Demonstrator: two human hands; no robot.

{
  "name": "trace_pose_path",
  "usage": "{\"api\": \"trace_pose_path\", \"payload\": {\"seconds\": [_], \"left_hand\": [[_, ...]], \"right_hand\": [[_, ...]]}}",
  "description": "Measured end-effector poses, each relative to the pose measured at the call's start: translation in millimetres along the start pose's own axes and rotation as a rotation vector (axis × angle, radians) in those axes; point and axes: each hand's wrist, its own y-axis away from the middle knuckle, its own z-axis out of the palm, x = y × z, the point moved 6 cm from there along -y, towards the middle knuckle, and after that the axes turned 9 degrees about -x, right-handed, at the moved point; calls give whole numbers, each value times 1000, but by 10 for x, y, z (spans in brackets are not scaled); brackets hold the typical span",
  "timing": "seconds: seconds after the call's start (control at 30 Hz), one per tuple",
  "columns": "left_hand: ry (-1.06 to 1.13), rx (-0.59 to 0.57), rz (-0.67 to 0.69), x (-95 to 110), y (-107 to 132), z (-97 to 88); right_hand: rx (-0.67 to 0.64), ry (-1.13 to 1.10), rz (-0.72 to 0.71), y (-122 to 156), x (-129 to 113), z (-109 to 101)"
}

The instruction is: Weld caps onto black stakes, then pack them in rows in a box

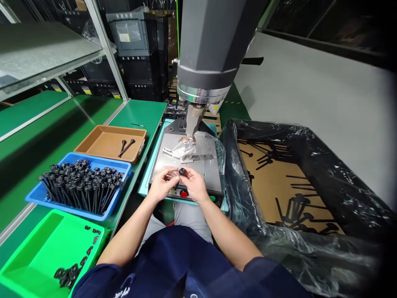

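In front of my body, my left hand (164, 181) and my right hand (194, 184) meet at the near edge of a machine's metal base plate (204, 167). Between their fingertips is a small black knob-like part (182, 171); its lower portion is hidden by my fingers. Both hands are closed, thumbs and fingers pinched around the part. Just beyond them a metal fixture (187, 157) sits on the plate under the machine's tapered head (194, 118). A red button (184, 193) shows right below my hands, and a green button (212, 198) lies to its right.
To the left stand a blue tray (107, 215) packed with black long-stemmed parts, a brown tray (102, 142) holding two more, and a green bin (34, 252) with small black pieces. On the right, a plastic-lined box (279, 178) holds scattered stemmed parts. The grey machine column (214, 37) rises ahead.
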Motion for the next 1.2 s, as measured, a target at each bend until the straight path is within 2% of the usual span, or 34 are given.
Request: {"api": "trace_pose_path", "payload": {"seconds": [0.13,0.23,0.3,0.43,0.6,0.93,1.1,1.2], "left_hand": [[40,39,-21,19,36,2],[189,87,-57,-32,37,-32],[304,135,-95,-76,39,-81],[562,199,-191,-142,63,-173],[739,99,-252,-135,117,-125],[655,68,-232,-142,290,-73],[399,136,-138,-71,484,-180],[257,117,-118,27,674,-202]], "right_hand": [[19,164,-40,74,11,94],[40,260,-38,123,-6,114],[-7,268,18,158,12,137],[-245,67,256,303,134,258],[-376,-233,404,501,150,419],[-332,-220,352,487,181,534],[-332,-82,327,495,256,561],[-363,-24,323,546,324,618]]}}
